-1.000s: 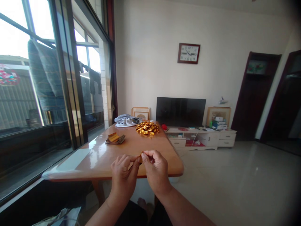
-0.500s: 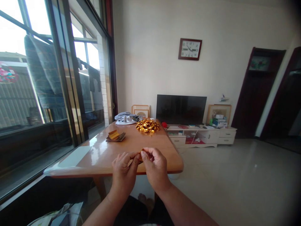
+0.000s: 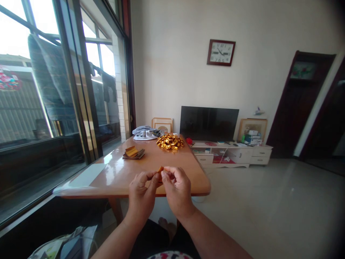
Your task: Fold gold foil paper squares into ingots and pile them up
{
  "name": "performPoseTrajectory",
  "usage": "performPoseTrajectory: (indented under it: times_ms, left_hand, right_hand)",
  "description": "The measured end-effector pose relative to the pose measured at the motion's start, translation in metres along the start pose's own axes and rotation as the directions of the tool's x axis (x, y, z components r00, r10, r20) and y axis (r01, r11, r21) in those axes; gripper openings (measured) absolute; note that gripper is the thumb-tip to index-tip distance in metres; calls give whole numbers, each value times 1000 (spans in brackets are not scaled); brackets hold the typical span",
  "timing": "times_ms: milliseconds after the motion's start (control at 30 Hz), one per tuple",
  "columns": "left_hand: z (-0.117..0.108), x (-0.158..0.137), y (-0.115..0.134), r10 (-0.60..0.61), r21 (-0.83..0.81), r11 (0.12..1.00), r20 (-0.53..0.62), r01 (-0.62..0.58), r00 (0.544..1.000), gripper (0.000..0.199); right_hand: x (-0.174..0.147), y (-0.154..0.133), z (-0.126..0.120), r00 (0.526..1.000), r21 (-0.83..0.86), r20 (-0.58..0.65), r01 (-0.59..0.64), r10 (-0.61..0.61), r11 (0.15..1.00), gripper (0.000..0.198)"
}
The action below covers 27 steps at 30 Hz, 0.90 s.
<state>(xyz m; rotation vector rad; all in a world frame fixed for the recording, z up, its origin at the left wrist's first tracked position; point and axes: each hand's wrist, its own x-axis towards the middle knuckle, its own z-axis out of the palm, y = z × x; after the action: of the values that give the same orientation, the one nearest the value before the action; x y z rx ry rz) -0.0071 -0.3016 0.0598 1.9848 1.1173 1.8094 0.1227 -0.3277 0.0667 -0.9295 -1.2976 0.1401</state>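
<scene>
Over the near edge of the wooden table (image 3: 172, 162), my left hand (image 3: 143, 189) and my right hand (image 3: 178, 189) meet fingertip to fingertip. Between them they pinch a small folded piece of gold paper (image 3: 160, 169), mostly covered by the thumbs and fingers. Its upper tip shows orange-gold. Beyond my left hand lies a loose stack of gold and brown paper sheets (image 3: 132, 153), its top sheet bent up. Farther back, a heap of shiny folded gold paper pieces (image 3: 170, 142) sits near the far right of the tabletop.
Crumpled light cloth (image 3: 145, 133) lies at the table's far left corner. Behind the table stand a white TV cabinet (image 3: 231, 156) and a black television (image 3: 209, 123). A window (image 3: 88, 90) runs along the left. Bags (image 3: 70, 244) lie low at the left.
The gold paper's tip now stands slightly higher between my fingers, which have shifted a little. The view has tilted slightly down and the scene has moved a bit.
</scene>
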Motion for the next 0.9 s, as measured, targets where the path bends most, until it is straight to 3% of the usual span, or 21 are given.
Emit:
performPoseTrajectory:
  times_ms: [100,733,900]
  left_hand:
    - [-1,0,0,32,25,999,38,-33,999,17]
    - [-3,0,14,135,226,965,12,-135,991,15]
    - [-4,0,7,25,97,995,37,-29,999,18]
  right_hand:
    - [1,0,0,1000,1,-2,0,0,1000,17]
    - [0,-2,0,1000,-23,-12,3,-4,1000,15]
    - [1,-1,-1,1000,27,0,-31,31,999,18]
